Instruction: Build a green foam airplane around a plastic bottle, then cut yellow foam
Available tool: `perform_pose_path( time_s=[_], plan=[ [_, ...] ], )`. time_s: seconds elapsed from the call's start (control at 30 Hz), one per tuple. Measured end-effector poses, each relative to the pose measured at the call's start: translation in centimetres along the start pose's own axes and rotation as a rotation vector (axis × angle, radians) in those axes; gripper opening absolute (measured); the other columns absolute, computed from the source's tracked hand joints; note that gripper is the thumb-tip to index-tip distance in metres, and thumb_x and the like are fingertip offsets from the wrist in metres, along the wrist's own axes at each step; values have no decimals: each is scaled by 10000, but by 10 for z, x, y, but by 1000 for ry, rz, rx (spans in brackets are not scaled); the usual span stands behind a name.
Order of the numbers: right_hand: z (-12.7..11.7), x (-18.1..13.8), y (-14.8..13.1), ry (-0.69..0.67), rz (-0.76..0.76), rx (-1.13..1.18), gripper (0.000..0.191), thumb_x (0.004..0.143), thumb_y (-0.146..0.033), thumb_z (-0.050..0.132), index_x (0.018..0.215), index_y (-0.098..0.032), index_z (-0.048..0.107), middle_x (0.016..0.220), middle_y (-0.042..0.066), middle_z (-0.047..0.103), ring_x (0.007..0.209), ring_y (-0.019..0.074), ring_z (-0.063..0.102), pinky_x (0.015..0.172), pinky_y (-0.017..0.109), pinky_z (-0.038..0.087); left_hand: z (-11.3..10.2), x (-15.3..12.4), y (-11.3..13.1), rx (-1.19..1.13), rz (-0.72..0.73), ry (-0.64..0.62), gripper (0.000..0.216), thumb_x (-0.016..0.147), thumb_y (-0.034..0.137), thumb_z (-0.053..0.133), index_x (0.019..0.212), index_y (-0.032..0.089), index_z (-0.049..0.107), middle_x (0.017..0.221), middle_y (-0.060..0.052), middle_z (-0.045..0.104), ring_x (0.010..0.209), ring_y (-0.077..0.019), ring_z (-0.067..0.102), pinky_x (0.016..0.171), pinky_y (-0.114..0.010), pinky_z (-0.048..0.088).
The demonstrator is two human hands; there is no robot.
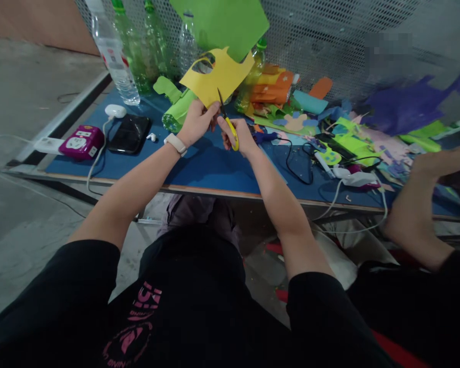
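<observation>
A yellow sheet of paper point(219, 76) with a rounded hole and a jagged edge is pinched in my left hand point(198, 121), held up above the table. My right hand point(238, 137) grips yellow-handled scissors point(232, 131), fingers closed around the loops. Their dark blades point up and away from me, against the lower part of the sheet. Behind my left hand lies a plastic bottle wrapped in light green paper point(179, 108). Some fingertips of both hands are hidden.
Clear and green bottles point(117, 61) line the back left. A purple power strip point(83, 142), a black phone point(129, 134) and an earbud point(152, 137) lie left on the blue table point(214, 171). Paper scraps point(352, 138) cover the right side, where another person's arm point(414, 199) reaches in.
</observation>
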State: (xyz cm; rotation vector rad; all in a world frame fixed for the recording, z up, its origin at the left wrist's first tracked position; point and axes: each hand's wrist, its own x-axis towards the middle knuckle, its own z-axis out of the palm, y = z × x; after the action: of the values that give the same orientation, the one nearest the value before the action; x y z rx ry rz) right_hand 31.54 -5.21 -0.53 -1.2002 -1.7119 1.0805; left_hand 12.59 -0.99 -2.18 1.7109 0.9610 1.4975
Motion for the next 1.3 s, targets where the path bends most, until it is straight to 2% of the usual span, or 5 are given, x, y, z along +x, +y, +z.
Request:
perform_pose_path(
  time_s=[0.27,0.43,0.73,1.17,1.3],
  plan=[
    [-12,7,13,-69,-119,36,914,1112,-1048,852,761,-265,538,653,4,574,527,133,601,439,259,516,-10,-2,15,-9,14,-8,601,1268,682,1007,1000,208,753,733,-66,634,951,-436,937,928,-559,830],
    [-14,5,10,-103,-156,45,938,1129,-1060,811,709,-257,566,618,5,545,497,128,584,434,276,480,-19,-2,17,59,43,-41,702,1265,784,976,914,233,719,705,-89,627,973,-466,937,913,-577,830],
    [-16,-1,-1,-94,-95,-14,834,1285,-825,793,729,-244,571,631,-13,569,522,80,584,485,205,463,-23,5,13,95,112,-17,795,1226,998,881,1066,235,725,797,-58,674,754,-326,877,708,-416,754],
    [-21,-1,-7,-70,-29,53,822,1085,-806,1069,763,-286,521,536,-36,575,447,123,547,371,219,400,-26,11,2,-22,114,-96,525,1223,575,1031,956,248,719,706,-11,609,632,-240,758,687,-347,721],
    [-21,0,-6,-66,-70,62,838,1080,-804,1074,727,-271,533,545,-39,580,420,102,529,356,214,361,-21,5,12,-63,52,-70,516,1257,634,997,1041,243,738,769,-22,671,655,-246,802,658,-329,719]
  ],
)
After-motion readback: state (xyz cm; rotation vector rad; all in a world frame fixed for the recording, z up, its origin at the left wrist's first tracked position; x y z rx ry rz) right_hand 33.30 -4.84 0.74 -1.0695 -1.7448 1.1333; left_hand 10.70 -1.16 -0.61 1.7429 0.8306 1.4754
